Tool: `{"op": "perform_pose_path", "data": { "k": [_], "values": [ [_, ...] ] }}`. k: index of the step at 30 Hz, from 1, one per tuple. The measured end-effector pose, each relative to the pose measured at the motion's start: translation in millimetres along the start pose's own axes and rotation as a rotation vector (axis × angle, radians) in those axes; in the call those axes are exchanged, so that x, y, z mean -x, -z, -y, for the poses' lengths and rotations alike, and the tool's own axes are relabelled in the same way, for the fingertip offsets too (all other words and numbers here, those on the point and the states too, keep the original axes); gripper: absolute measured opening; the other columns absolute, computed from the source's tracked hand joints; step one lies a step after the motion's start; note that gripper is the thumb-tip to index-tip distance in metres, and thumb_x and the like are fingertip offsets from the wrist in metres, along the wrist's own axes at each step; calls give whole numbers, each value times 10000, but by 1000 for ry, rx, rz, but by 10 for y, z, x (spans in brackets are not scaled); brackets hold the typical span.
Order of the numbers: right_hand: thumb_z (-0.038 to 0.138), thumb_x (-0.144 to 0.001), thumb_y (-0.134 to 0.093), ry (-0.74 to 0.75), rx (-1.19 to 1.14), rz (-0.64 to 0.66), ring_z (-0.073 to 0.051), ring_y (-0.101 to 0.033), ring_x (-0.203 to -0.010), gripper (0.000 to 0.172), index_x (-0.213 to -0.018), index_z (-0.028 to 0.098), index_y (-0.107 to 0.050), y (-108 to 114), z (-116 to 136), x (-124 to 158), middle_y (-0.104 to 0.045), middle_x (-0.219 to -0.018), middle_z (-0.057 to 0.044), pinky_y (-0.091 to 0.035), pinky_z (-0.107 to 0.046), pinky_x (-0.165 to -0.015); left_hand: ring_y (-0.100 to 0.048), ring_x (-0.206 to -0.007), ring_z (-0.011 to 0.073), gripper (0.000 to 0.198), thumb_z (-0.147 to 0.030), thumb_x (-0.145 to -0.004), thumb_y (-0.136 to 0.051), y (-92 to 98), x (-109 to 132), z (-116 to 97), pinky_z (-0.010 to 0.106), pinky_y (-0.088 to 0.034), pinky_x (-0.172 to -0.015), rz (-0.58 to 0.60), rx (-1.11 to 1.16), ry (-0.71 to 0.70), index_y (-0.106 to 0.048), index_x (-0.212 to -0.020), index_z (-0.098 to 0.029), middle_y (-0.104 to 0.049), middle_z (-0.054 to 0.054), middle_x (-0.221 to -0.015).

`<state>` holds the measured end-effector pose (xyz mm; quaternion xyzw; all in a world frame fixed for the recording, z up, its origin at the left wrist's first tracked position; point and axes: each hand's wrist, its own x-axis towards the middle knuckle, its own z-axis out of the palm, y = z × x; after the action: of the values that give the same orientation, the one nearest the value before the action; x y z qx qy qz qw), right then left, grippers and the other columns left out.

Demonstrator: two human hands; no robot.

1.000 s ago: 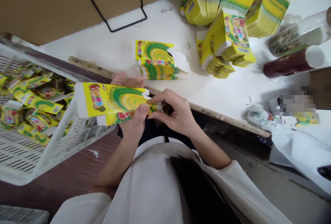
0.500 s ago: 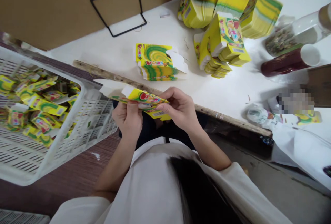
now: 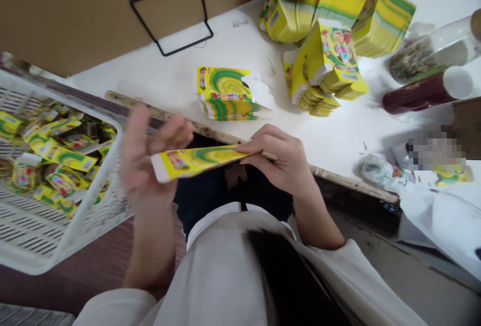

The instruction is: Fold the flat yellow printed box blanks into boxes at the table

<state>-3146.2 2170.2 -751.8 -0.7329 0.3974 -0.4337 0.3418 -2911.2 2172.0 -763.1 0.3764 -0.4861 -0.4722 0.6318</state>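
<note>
Over my lap, my right hand (image 3: 280,160) pinches one end of a yellow and green carton (image 3: 199,160) between thumb and fingers. The carton's white end points left, beside my left hand (image 3: 148,160), whose fingers are spread and blurred by motion. I cannot tell whether my left palm touches that end. Just beyond, on the white table (image 3: 233,47), lies a small pile of flattened cartons (image 3: 229,93) with white flaps to the right.
At left stands a white plastic basket (image 3: 80,215) of filled-looking small cartons (image 3: 62,153). Stacks of flat cartons (image 3: 330,60), a maroon cup (image 3: 417,95) and a clear jar (image 3: 417,57) occupy the table's right. A cardboard box (image 3: 82,10) and black wire frame (image 3: 165,50) stand behind.
My left hand has let go its pinch, opened and moved left. The carton has turned, its yellow and green side now showing, while my right hand has shifted slightly right with it.
</note>
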Motion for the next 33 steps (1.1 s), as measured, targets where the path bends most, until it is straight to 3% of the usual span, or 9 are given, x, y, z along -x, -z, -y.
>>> {"op": "perform_pose_path", "data": {
  "k": [3,5,7,12,18,23,26,29,33],
  "values": [
    [143,-965,-590,137,228,83,-166,-595,-841,199,-993,263,-746,43,45,17,-682,-893,-29,-497,-323,-749,-601,-1292,259,982,-800,-745,-658,148,-49,-129,341,-506,-1096,280,-159,-67,-454,-1525,-240,-604,70,-1444],
    [157,-980,-566,218,293,166,-182,-596,-901,228,-1008,304,-738,15,75,33,-698,-907,-13,-496,-370,-880,-560,-1333,306,1132,-659,-693,-816,134,2,-136,417,-484,-1115,510,-428,31,-274,-1602,-256,-501,110,-1538],
    [196,-978,-583,202,293,146,-205,-600,-1033,236,-1089,354,-717,-50,91,61,-704,-1005,-8,-434,-437,-1068,-581,-1301,326,1087,-488,-710,-865,33,97,-73,466,-523,-1053,600,-665,176,-261,-1593,-296,-513,121,-1517],
    [487,-876,-712,-136,19,-235,-334,-355,-1463,739,-1521,310,-398,-266,39,198,-444,-1534,-111,-319,-549,-1217,-686,-1071,255,854,-361,-750,-837,-244,316,153,338,-578,-845,360,-808,85,-375,-1460,-254,-622,105,-1301],
    [431,-994,-516,-520,-523,8,-222,-630,-1193,497,-1447,227,-492,-532,-47,313,-623,-1343,-101,-536,-377,-1036,-679,-1014,213,680,-180,-722,-778,-364,435,231,304,-559,-803,411,-772,-64,-448,-1308,-287,-616,41,-1152],
    [484,-981,-541,-394,-577,8,-219,-627,-1214,622,-1529,229,-395,-573,-89,355,-595,-1385,-112,-506,-386,-1079,-691,-848,201,519,-221,-733,-719,-322,409,207,303,-538,-685,438,-811,72,-431,-1160,-283,-631,17,-1056],
    [426,-1005,-512,-232,-383,71,-245,-482,-1416,649,-1588,237,-299,-563,-54,378,-464,-1556,-130,-407,-415,-1185,-680,-754,217,563,-287,-730,-718,-291,389,269,323,-525,-622,436,-863,181,-417,-1205,-263,-642,44,-1031],
    [242,-1035,-389,-158,-155,101,-215,-344,-1517,539,-1573,253,-361,-546,-26,374,-383,-1624,-98,-340,-396,-1231,-683,-959,266,779,-299,-715,-730,-286,388,363,387,-568,-755,368,-842,96,-333,-1382,-232,-536,167,-1315],
    [224,-1030,-392,-181,-56,-61,-225,-478,-1430,486,-1503,274,-490,-465,-96,336,-501,-1536,-97,-404,-413,-1187,-604,-1181,292,786,-215,-698,-765,-241,351,337,459,-523,-996,306,-875,9,-386,-1387,-220,-533,148,-1324]
  ]
}}
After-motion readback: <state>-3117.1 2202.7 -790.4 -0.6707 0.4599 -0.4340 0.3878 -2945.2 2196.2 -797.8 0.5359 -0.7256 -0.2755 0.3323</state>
